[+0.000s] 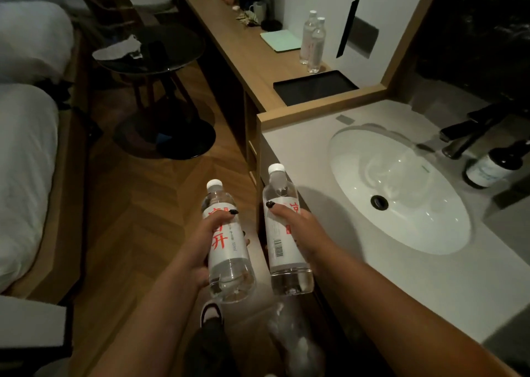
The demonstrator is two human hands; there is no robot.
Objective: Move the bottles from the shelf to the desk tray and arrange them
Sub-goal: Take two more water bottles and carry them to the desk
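Observation:
My left hand [205, 243] grips a clear water bottle [229, 265] with a white label and red characters, held upright over the wooden floor. My right hand [301, 233] grips a second, matching bottle [282, 250] at the edge of the sink counter. Ahead, on the long wooden desk [243, 50], lies a black rectangular tray [315, 87]. Two more clear bottles [314, 42] stand on the desk just behind the tray, close together.
A white sink basin [398, 187] with a dark faucet [464, 136] and a dark pump bottle [491, 167] lies to my right. A round black side table [149, 50] and beds [25, 159] stand left. A green notepad [279, 40] and a mug [258, 9] lie on the desk.

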